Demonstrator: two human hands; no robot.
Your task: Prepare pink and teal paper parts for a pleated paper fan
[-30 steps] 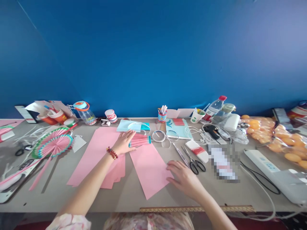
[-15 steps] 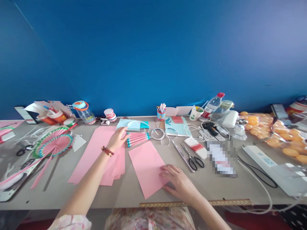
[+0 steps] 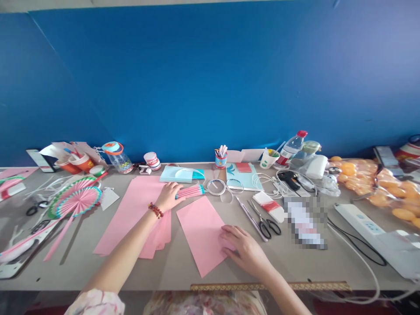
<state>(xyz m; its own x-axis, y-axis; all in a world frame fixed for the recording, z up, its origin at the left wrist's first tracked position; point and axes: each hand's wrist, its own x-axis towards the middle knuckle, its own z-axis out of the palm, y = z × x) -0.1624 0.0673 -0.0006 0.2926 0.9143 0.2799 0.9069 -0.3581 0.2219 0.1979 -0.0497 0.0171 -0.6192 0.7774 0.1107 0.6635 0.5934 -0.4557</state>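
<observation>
My left hand (image 3: pixel 170 196), with a beaded bracelet at the wrist, has its fingers closed around the left end of a pleated pink paper strip (image 3: pixel 193 191) with turquoise edges. That end of the strip is hidden by the fingers. Beneath the wrist lies a stack of pink paper (image 3: pixel 127 218). My right hand (image 3: pixel 244 248) rests with fingers apart on the right edge of a single pink sheet (image 3: pixel 200 232), lying flat and slightly turned. To its right are a silver pen-like tool (image 3: pixel 251 216) and black-handled scissors (image 3: pixel 269 225).
Pleated pink fans (image 3: pixel 78 201) lie at left near a bottle (image 3: pixel 118 157). A pen cup (image 3: pixel 221 158) and a light-blue booklet (image 3: pixel 246 178) stand behind. Right are a glue gun (image 3: pixel 288 179), a power strip (image 3: pixel 364 225) and bagged orange balls (image 3: pixel 390 188). A patterned strip (image 3: pixel 315 286) borders the front.
My left hand has come down onto the pleated strip and taken its left end; the strip looks narrower. My right hand stays on the pink sheet. The view has tilted slightly upward.
</observation>
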